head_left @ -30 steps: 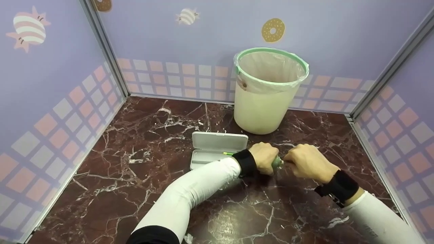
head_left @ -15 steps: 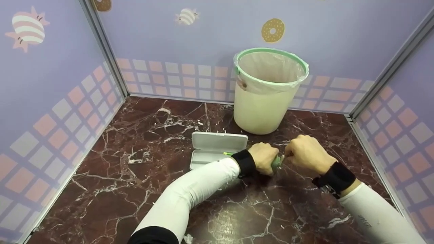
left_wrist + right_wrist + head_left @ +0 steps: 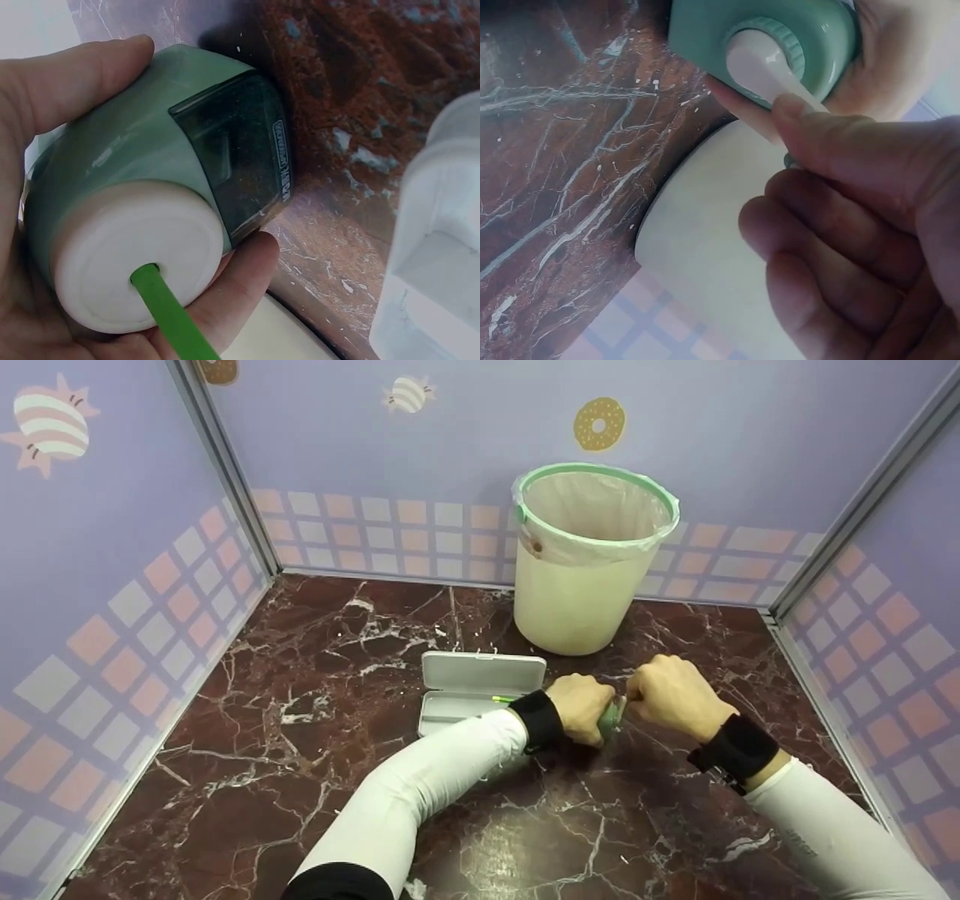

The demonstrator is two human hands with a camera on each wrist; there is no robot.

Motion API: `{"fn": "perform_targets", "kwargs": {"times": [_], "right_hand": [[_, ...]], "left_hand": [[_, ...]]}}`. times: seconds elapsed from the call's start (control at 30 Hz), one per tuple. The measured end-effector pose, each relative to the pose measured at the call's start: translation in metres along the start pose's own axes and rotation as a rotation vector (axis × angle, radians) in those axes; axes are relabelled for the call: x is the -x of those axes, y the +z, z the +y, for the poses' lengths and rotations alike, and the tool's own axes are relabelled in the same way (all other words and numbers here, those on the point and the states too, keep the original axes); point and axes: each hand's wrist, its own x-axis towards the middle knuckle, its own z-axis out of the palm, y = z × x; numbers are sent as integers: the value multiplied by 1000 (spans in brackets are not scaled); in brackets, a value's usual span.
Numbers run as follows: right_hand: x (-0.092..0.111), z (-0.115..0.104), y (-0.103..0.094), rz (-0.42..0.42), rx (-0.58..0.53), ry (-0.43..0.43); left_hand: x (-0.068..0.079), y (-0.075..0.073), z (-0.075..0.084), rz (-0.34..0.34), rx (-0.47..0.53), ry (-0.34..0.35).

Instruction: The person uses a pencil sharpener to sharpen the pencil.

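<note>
In front of the bin (image 3: 574,600), the left hand (image 3: 581,707) curls its fingers round the sharpener (image 3: 139,146) while the right hand (image 3: 679,699), pinching its crank (image 3: 761,64), has just shifted slightly, so the inserted pencil (image 3: 176,319) seems mid-sharpening

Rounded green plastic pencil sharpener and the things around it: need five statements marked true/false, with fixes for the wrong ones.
1. The left hand grips the rounded green plastic pencil sharpener. True.
2. The right hand holds the sharpener's white plastic crank. True.
3. The pale grey rectangular hinged case is closed. False: the case's lid stands open.
4. A slim green pencil sticks into the sharpener's round white face. True.
5. The tall round cream bin with a green rim lies on its side. False: the bin stands upright.
</note>
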Motion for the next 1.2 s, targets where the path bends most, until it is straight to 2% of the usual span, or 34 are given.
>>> {"fn": "perform_targets", "kwargs": {"times": [0.53,0.83,1.2], "right_hand": [[11,0,9,86,35,-63],[10,-2,9,77,60,-58],[7,4,9,59,24,-44]], "left_hand": [[1,-1,-1,-11,14,5],[2,-1,0,-8,25,19],[-1,1,1,-24,25,12]]}}
